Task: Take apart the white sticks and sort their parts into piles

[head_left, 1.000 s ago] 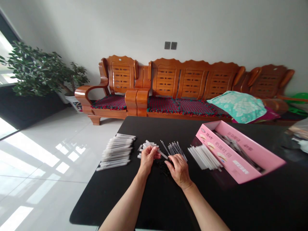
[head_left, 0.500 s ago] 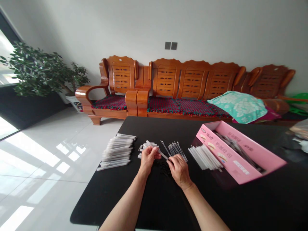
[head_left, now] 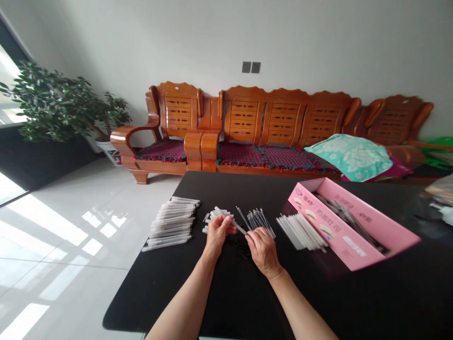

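Note:
A slim whitish pen barrel point(head_left: 239, 228) slants between my two hands, above the middle of the black table point(head_left: 159, 293). My left hand point(head_left: 217, 235) pinches its upper left end with thumb and fingers. At the lower right end, the curled fingers of my right hand point(head_left: 264, 251) grip it. Short white pieces point(head_left: 218, 212), possibly caps, lie just behind my left hand and are partly hidden by it. Thin dark refills point(head_left: 262, 220) with pale tips are spread behind my right hand. Small black parts point(head_left: 241, 249) are heaped between my wrists, hard to make out against the table.
White pens with dark ends point(head_left: 172, 225) lie stacked at the left. Translucent white tubes point(head_left: 300, 231) sit right of the refills, against an open pink box point(head_left: 348, 250) holding dark slender pieces. A wooden sofa point(head_left: 279, 118) stands behind the table, a potted plant point(head_left: 60, 104) far left.
Almost nothing differs. Both hands keep their hold on the pen barrel, with only a very slight shift of the fingers.

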Demonstrator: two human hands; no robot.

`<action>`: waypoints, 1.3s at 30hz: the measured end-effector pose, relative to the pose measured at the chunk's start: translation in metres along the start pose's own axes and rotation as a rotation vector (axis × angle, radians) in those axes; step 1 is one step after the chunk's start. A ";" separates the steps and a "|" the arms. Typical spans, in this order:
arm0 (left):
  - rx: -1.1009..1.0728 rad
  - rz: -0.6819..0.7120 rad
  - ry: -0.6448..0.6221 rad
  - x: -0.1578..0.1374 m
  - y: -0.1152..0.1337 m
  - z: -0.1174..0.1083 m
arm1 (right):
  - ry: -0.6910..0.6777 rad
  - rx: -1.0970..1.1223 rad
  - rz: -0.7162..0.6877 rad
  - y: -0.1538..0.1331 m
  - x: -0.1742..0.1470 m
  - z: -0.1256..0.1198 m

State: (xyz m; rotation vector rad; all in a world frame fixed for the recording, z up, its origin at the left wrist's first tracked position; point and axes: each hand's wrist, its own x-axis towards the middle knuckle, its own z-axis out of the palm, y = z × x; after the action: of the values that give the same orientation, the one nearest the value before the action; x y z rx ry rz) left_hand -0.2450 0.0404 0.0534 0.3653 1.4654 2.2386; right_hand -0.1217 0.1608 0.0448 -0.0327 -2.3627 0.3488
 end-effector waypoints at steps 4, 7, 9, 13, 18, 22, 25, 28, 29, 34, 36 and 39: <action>0.008 0.002 0.009 0.000 0.000 0.000 | 0.045 0.002 0.006 0.001 0.000 0.001; 0.006 0.010 0.019 0.002 0.000 -0.001 | 0.069 0.006 0.018 0.003 -0.001 0.001; -0.001 0.026 0.040 0.003 0.000 -0.004 | 0.057 0.003 0.015 0.002 -0.001 0.000; -0.043 0.089 0.121 0.008 0.001 -0.012 | 0.001 -0.008 0.007 -0.001 0.000 -0.003; -0.061 0.112 0.160 0.010 0.002 -0.018 | -0.032 -0.011 0.006 -0.003 0.001 -0.004; -0.051 0.091 0.115 0.007 0.003 -0.014 | -0.025 0.003 0.004 -0.001 -0.001 -0.004; -0.020 0.045 0.059 0.003 0.002 -0.007 | 0.010 -0.001 0.023 -0.001 0.000 -0.003; 0.003 0.018 0.012 0.000 0.002 -0.003 | 0.010 -0.011 0.010 -0.002 0.001 -0.002; 0.002 0.025 0.014 0.001 0.002 -0.004 | 0.011 -0.013 0.003 -0.002 0.001 -0.003; -0.109 0.184 0.260 0.013 0.008 -0.024 | 0.093 -0.039 0.045 0.016 -0.001 -0.009; -0.152 0.232 0.373 0.018 0.011 -0.033 | 0.148 -0.084 0.096 0.028 -0.005 -0.012; -0.156 0.242 0.393 0.020 0.012 -0.037 | 0.202 -0.183 0.192 0.044 -0.011 -0.014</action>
State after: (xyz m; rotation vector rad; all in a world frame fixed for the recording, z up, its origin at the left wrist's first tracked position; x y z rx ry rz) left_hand -0.2815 0.0163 0.0485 0.0532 1.4810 2.7186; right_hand -0.1072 0.2052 0.0355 -0.3666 -2.1882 0.2089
